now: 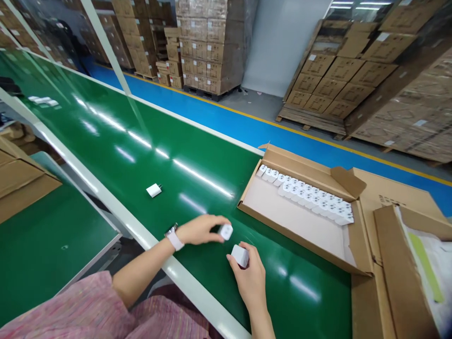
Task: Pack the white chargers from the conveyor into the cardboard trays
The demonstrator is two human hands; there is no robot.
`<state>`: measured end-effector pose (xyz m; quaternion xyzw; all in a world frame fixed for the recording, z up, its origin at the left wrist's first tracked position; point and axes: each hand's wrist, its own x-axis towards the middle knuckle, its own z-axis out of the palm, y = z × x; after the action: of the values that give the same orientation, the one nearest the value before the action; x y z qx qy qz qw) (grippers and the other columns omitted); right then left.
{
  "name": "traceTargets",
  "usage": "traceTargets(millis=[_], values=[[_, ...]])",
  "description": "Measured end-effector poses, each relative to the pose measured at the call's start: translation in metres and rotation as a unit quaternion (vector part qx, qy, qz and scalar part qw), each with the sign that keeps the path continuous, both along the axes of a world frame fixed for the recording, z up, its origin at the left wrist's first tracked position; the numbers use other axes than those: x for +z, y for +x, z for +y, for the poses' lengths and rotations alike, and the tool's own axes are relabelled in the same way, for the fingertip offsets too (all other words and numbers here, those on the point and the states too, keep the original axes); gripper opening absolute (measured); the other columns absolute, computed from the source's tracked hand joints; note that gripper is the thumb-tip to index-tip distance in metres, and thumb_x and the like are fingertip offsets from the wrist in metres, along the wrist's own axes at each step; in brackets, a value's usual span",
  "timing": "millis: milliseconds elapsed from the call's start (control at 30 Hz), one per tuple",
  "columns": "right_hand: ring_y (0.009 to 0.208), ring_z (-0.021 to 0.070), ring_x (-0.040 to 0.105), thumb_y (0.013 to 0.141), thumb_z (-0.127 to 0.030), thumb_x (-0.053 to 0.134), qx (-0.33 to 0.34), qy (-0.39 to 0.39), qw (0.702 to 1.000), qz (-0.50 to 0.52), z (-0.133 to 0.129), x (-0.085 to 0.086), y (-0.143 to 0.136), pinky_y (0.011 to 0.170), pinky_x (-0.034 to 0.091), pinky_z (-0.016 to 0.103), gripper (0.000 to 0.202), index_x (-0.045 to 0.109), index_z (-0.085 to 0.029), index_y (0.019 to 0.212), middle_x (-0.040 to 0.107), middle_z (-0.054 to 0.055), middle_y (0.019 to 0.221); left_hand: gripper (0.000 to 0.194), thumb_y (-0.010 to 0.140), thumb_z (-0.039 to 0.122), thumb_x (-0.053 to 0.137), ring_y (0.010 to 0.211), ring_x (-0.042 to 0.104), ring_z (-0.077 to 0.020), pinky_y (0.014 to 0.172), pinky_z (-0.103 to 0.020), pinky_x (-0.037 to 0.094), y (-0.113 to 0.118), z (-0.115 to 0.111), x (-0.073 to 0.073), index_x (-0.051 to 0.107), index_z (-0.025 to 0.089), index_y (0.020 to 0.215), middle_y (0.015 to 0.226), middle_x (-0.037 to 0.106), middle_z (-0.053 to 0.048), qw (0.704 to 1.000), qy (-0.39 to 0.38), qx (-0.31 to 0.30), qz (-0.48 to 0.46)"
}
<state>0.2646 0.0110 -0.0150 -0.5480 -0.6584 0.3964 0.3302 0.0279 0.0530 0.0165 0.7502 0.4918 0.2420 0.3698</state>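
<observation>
Over the green belt, my left hand (201, 229) pinches a small white block (226, 231) between thumb and fingers; the block is slightly blurred. To its lower right, my right hand (249, 273) holds another white block (240, 255) by its sides, a plain face turned up. The two blocks are close but apart. A white plug adapter (154, 189) with metal prongs lies by itself on the green belt (169, 188) to the left. On the right, an open cardboard tray (282, 221) holds several similar white blocks (310, 194) in rows along its far side.
At the far right stands an open carton (399, 254) with white and yellow-green material inside. Several white items (44, 101) lie on the far left of the belt. A metal rail (130, 226) edges the near side. Stacked boxes (212, 47) stand beyond the blue floor.
</observation>
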Motion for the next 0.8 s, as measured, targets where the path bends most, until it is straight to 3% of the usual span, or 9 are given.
traceTargets(millis=[67, 133, 233, 333, 400, 467, 533, 700, 800], values=[[0.104, 0.0288, 0.069, 0.091, -0.054, 0.064, 0.032, -0.010, 0.999, -0.003, -0.001, -0.001, 0.000, 0.082, 0.057, 0.040, 0.045, 0.062, -0.025, 0.126, 0.069, 0.010, 0.120, 0.052, 0.088, 0.034, 0.077, 0.127, 0.065, -0.0285, 0.109, -0.040, 0.050, 0.018, -0.019, -0.002, 0.062, 0.031, 0.138, 0.135, 0.071, -0.004, 0.998, -0.006, -0.055, -0.032], [0.105, 0.0284, 0.069, 0.092, -0.055, 0.063, 0.067, -0.004, 0.998, -0.016, -0.001, -0.004, 0.001, 0.081, 0.057, 0.038, 0.050, 0.061, -0.026, 0.132, 0.068, 0.010, 0.127, 0.063, 0.089, 0.037, 0.076, 0.139, 0.056, -0.0301, 0.114, -0.043, 0.047, 0.016, -0.026, 0.000, 0.054, 0.030, 0.148, 0.146, 0.063, -0.007, 0.999, 0.012, -0.045, -0.004], [0.098, 0.0271, 0.071, 0.094, -0.057, 0.059, 0.089, 0.016, 0.995, -0.032, 0.000, -0.010, 0.003, 0.072, 0.055, 0.035, 0.043, 0.066, -0.025, 0.122, 0.070, 0.011, 0.123, 0.064, 0.094, 0.035, 0.068, 0.148, 0.044, -0.0326, 0.121, -0.051, 0.040, -0.027, -0.019, 0.007, 0.046, 0.026, 0.153, 0.158, 0.051, -0.011, 0.981, 0.069, 0.135, 0.125], [0.091, 0.0249, 0.071, 0.098, -0.057, 0.053, 0.094, 0.035, 0.995, -0.023, 0.003, -0.015, 0.004, 0.068, 0.053, 0.033, 0.038, 0.069, -0.024, 0.106, 0.073, 0.011, 0.112, 0.065, 0.088, 0.025, 0.069, 0.146, 0.041, -0.0432, 0.117, -0.062, 0.038, -0.087, -0.007, 0.014, 0.047, 0.014, 0.149, 0.155, 0.049, -0.023, 0.873, 0.048, 0.380, 0.302], [0.086, 0.0236, 0.071, 0.098, -0.057, 0.052, 0.089, 0.054, 0.994, -0.030, 0.003, -0.015, 0.003, 0.066, 0.052, 0.032, 0.038, 0.068, -0.024, 0.108, 0.073, 0.010, 0.111, 0.059, 0.085, 0.021, 0.069, 0.138, 0.045, -0.0492, 0.108, -0.066, 0.043, -0.117, -0.003, 0.017, 0.053, 0.008, 0.141, 0.142, 0.058, -0.028, 0.824, -0.017, 0.445, 0.351], [0.081, 0.0230, 0.070, 0.096, -0.060, 0.055, 0.069, 0.073, 0.993, -0.060, 0.001, -0.012, 0.002, 0.060, 0.049, 0.031, 0.041, 0.067, -0.025, 0.114, 0.073, 0.009, 0.112, 0.047, 0.086, 0.020, 0.067, 0.131, 0.051, -0.0489, 0.104, -0.065, 0.046, -0.130, -0.002, 0.019, 0.061, 0.008, 0.131, 0.128, 0.065, -0.027, 0.826, -0.051, 0.435, 0.355], [0.079, 0.0234, 0.069, 0.093, -0.064, 0.057, 0.049, 0.085, 0.990, -0.105, -0.001, -0.009, 0.001, 0.055, 0.044, 0.030, 0.046, 0.066, -0.025, 0.118, 0.072, 0.009, 0.110, 0.040, 0.087, 0.022, 0.067, 0.124, 0.058, -0.0418, 0.106, -0.056, 0.048, -0.124, -0.005, 0.017, 0.066, 0.012, 0.126, 0.122, 0.070, -0.021, 0.854, -0.049, 0.390, 0.340], [0.078, 0.0223, 0.068, 0.098, -0.057, 0.048, 0.022, 0.091, 0.976, -0.196, -0.004, -0.001, 0.001, 0.052, 0.038, 0.029, 0.042, 0.066, -0.024, 0.116, 0.072, 0.007, 0.106, 0.051, 0.091, 0.039, 0.068, 0.089, 0.068, -0.0212, 0.086, -0.032, 0.056, -0.060, -0.018, 0.005, 0.062, 0.021, 0.138, 0.101, 0.072, -0.005, 0.974, -0.068, 0.173, 0.129], [0.084, 0.0214, 0.070, 0.100, -0.051, 0.045, 0.016, 0.084, 0.984, -0.158, -0.004, 0.001, 0.008, 0.061, 0.046, 0.029, 0.038, 0.065, -0.023, 0.116, 0.072, 0.008, 0.110, 0.057, 0.092, 0.043, 0.067, 0.082, 0.067, -0.0178, 0.079, -0.029, 0.055, -0.020, -0.025, -0.003, 0.058, 0.019, 0.142, 0.100, 0.070, -0.005, 0.993, -0.090, 0.073, -0.022]])
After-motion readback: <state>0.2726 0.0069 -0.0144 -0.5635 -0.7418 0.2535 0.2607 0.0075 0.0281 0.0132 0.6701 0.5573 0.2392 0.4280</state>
